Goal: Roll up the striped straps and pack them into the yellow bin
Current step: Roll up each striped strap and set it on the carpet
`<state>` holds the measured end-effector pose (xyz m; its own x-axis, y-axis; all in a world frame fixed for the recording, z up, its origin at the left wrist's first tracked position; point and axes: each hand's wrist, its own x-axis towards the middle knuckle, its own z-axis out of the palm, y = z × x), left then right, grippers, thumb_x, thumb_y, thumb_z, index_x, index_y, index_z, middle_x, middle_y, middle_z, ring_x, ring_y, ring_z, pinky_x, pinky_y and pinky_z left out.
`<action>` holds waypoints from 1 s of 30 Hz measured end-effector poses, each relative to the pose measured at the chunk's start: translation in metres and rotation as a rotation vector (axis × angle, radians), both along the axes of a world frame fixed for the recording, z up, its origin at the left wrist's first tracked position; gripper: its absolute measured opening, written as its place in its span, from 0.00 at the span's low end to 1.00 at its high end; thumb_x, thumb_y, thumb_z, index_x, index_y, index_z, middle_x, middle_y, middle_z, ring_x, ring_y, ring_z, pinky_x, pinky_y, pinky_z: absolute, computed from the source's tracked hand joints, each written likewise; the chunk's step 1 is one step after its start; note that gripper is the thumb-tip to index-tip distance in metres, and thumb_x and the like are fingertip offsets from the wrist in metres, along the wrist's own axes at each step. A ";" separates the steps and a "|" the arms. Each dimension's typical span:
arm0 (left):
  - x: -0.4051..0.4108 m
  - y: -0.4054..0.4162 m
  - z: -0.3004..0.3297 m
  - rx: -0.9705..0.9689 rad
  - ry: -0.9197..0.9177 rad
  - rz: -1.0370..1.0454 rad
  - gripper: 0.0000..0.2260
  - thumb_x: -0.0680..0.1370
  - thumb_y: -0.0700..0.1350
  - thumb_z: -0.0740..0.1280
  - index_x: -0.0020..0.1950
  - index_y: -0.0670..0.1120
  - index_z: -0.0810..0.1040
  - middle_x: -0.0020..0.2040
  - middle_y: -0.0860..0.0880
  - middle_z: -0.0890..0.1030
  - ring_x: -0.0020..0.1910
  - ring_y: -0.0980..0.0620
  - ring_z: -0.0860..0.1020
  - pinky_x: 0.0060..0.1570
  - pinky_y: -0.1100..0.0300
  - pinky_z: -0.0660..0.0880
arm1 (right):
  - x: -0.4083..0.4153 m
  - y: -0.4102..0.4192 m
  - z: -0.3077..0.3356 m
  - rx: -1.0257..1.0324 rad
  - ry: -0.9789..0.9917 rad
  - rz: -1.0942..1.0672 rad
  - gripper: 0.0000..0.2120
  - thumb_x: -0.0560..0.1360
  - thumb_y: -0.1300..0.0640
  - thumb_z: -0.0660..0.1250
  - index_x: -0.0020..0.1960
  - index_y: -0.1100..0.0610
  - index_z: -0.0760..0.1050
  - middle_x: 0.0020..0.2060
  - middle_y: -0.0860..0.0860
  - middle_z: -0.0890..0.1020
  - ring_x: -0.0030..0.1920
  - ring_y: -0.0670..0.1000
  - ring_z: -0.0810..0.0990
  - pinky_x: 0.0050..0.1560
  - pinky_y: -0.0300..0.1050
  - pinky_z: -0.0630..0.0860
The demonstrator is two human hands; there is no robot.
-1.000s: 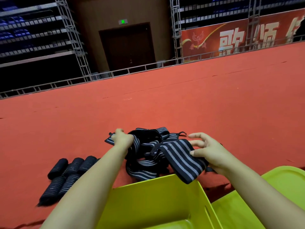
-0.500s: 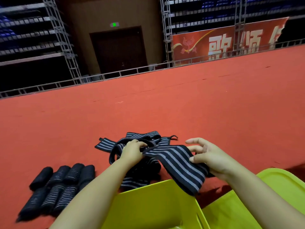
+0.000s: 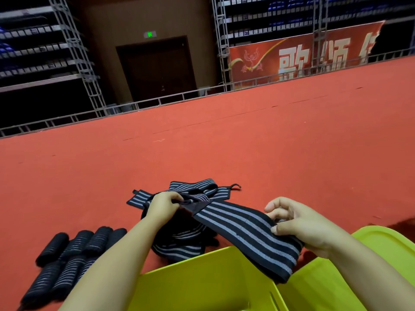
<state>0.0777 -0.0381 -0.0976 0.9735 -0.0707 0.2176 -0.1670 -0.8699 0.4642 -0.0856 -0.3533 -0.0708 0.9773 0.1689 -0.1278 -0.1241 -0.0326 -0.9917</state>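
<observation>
One striped strap [image 3: 244, 230] is stretched between the hands above the red floor [image 3: 269, 153]: the left hand [image 3: 164, 204] pinches its dark end over the loose tangle of straps [image 3: 190, 221], and the right hand [image 3: 298, 223] curls thumb and fingers round its other end, over the yellow bin [image 3: 202, 288]. This looks like freeing and straightening one strap before rolling. Next it needs pulling clear and winding tight from one end, like the finished rolls [image 3: 67, 259] lying on the floor to the left
</observation>
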 end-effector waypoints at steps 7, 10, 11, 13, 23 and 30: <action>-0.003 0.007 0.006 -0.065 0.092 -0.044 0.06 0.72 0.37 0.72 0.43 0.49 0.83 0.42 0.53 0.82 0.46 0.53 0.80 0.43 0.64 0.69 | -0.004 -0.001 0.004 -0.015 0.009 -0.013 0.16 0.73 0.78 0.58 0.54 0.62 0.70 0.43 0.53 0.84 0.41 0.57 0.80 0.39 0.48 0.76; -0.007 0.003 0.011 -0.214 0.228 -0.124 0.17 0.74 0.30 0.62 0.46 0.50 0.82 0.47 0.51 0.84 0.45 0.54 0.82 0.45 0.63 0.76 | -0.004 0.004 0.009 -0.061 -0.011 0.013 0.18 0.72 0.78 0.58 0.54 0.61 0.71 0.45 0.53 0.84 0.43 0.57 0.80 0.44 0.53 0.75; -0.007 0.001 0.013 -0.251 0.257 -0.150 0.19 0.74 0.28 0.59 0.47 0.50 0.82 0.49 0.51 0.84 0.45 0.54 0.83 0.48 0.60 0.77 | -0.004 0.006 0.010 -0.075 -0.013 0.031 0.18 0.72 0.78 0.58 0.55 0.60 0.72 0.46 0.53 0.84 0.42 0.56 0.81 0.44 0.53 0.75; -0.008 0.000 0.016 -0.265 0.284 -0.218 0.20 0.75 0.28 0.60 0.51 0.50 0.83 0.50 0.51 0.84 0.47 0.57 0.83 0.54 0.59 0.78 | -0.006 0.010 0.013 -0.099 -0.022 0.059 0.18 0.72 0.78 0.58 0.55 0.59 0.72 0.48 0.53 0.84 0.40 0.53 0.81 0.43 0.51 0.75; -0.013 -0.022 0.015 0.272 0.091 -0.303 0.09 0.74 0.48 0.73 0.53 0.49 0.85 0.51 0.55 0.83 0.51 0.58 0.78 0.52 0.65 0.71 | -0.017 0.022 0.023 -0.209 -0.123 0.088 0.17 0.73 0.75 0.61 0.53 0.54 0.73 0.46 0.47 0.84 0.42 0.49 0.78 0.41 0.43 0.75; -0.016 -0.030 0.010 0.313 -0.012 -0.264 0.07 0.76 0.45 0.68 0.50 0.46 0.85 0.49 0.51 0.84 0.49 0.53 0.79 0.48 0.62 0.72 | -0.022 0.031 0.026 -0.225 -0.150 0.102 0.17 0.74 0.76 0.59 0.52 0.56 0.72 0.41 0.43 0.84 0.37 0.43 0.79 0.38 0.37 0.75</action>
<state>0.0622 -0.0684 -0.0876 0.9105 -0.3824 0.1571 -0.4072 -0.8953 0.1805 -0.1080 -0.3220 -0.0445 0.9676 0.2509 -0.0287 0.0385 -0.2587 -0.9652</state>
